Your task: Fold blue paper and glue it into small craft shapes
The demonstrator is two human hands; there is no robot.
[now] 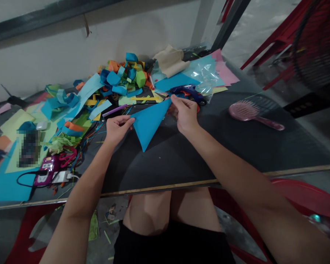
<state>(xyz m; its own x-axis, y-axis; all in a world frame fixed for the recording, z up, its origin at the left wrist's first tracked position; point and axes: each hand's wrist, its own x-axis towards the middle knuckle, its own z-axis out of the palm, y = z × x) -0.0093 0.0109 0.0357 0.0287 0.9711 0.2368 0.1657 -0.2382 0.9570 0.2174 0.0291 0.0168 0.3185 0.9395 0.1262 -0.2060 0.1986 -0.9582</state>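
Observation:
A blue sheet of paper (150, 123), folded into a triangle, is held up over the dark table (198, 157) with one point facing down toward me. My left hand (117, 128) pinches its left corner between thumb and fingers. At the upper right corner, my right hand (184, 114) grips the paper the same way. Just behind my right hand lies a dark blue tool with handles (191, 91), partly covered, its kind unclear. A purple stick-like pen (114, 110) rests beyond my left hand.
Curled coloured paper strips (123, 77) are heaped at the back. On the left are a purple power strip (47, 170), a white charger (62, 176) and a blurred-out dark object (29, 148). A pink hairbrush (254, 114) lies right, near a black fan (319, 47). Pink sheets (225, 71) lie behind.

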